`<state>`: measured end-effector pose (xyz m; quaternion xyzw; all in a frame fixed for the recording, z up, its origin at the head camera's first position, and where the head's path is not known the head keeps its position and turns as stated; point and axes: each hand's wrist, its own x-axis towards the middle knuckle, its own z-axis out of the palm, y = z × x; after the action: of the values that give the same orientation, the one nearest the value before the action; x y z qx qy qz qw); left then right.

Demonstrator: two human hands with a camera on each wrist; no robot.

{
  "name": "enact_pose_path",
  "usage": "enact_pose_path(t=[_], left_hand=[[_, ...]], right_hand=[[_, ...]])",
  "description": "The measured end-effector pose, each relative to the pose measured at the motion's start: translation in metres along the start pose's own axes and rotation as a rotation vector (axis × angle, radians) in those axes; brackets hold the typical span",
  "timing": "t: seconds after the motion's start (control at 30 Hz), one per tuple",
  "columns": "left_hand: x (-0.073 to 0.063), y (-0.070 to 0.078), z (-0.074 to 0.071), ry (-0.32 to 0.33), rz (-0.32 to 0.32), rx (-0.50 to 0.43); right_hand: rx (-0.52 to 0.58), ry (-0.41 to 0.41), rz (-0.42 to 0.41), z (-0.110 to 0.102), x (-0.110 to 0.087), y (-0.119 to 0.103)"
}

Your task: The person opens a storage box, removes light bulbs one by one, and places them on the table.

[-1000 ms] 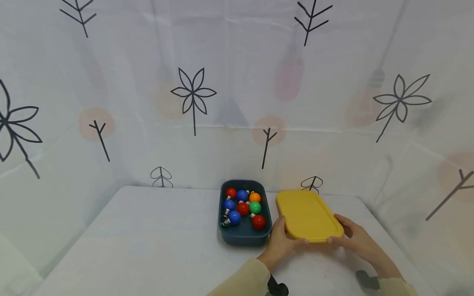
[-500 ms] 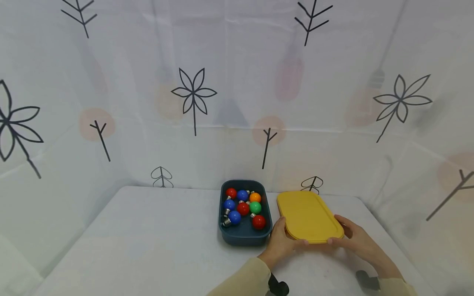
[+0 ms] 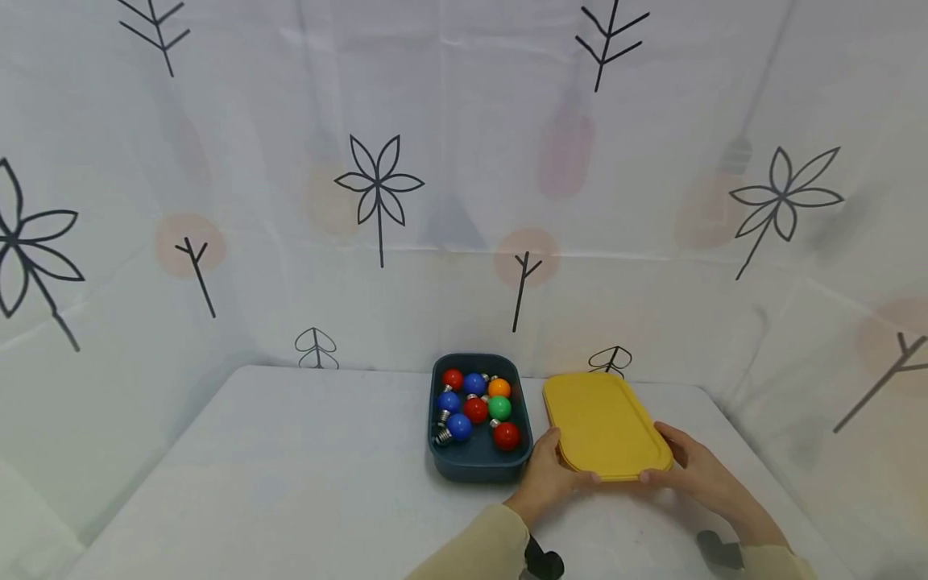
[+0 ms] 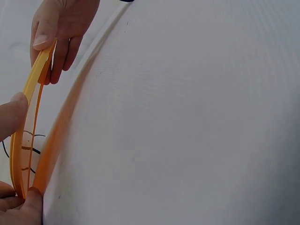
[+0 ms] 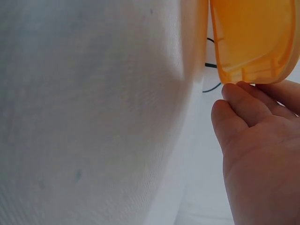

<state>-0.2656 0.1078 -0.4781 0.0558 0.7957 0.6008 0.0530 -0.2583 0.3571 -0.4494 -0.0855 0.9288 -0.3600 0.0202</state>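
Note:
Both hands hold a yellow plastic lid (image 3: 607, 423) with rounded corners, tilted above the right part of the table. My left hand (image 3: 545, 479) grips its left near corner, thumb on the near edge. On the right near corner, my right hand (image 3: 699, 471) pinches the rim between thumb and fingers. The lid's ribbed underside (image 5: 255, 37) shows in the right wrist view, with fingers along its edge. Just left of the left hand stands a dark blue box (image 3: 478, 471), holding several coloured light bulbs (image 3: 475, 409) in red, blue, orange and green.
The white table (image 3: 290, 467) reaches back to a pale cloth (image 3: 449, 298) printed with plant drawings, which also hangs at both sides. The box stands near the table's back edge, close beside the left hand.
The lid's near edge has dipped slightly toward the person, and the left hand has lowered a touch with it. The right hand, the box and the bulbs stay in place.

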Motion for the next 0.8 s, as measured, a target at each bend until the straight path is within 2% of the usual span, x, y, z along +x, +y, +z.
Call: enact_pose_path(t=[0.3, 0.57, 0.8], left_hand=[[-0.0014, 0.0028, 0.0008, -0.005, -0.018, 0.043], [-0.0043, 0.0051, 0.0007, 0.004, -0.027, 0.056], [-0.0057, 0.0033, 0.0003, 0.0, -0.008, 0.048]], right_hand=[[-0.024, -0.011, 0.025, 0.0006, 0.0018, 0.0035], [-0.016, -0.101, 0.118, 0.001, 0.0019, 0.0031], [-0.031, -0.101, 0.102, 0.0016, 0.0022, 0.0058]])
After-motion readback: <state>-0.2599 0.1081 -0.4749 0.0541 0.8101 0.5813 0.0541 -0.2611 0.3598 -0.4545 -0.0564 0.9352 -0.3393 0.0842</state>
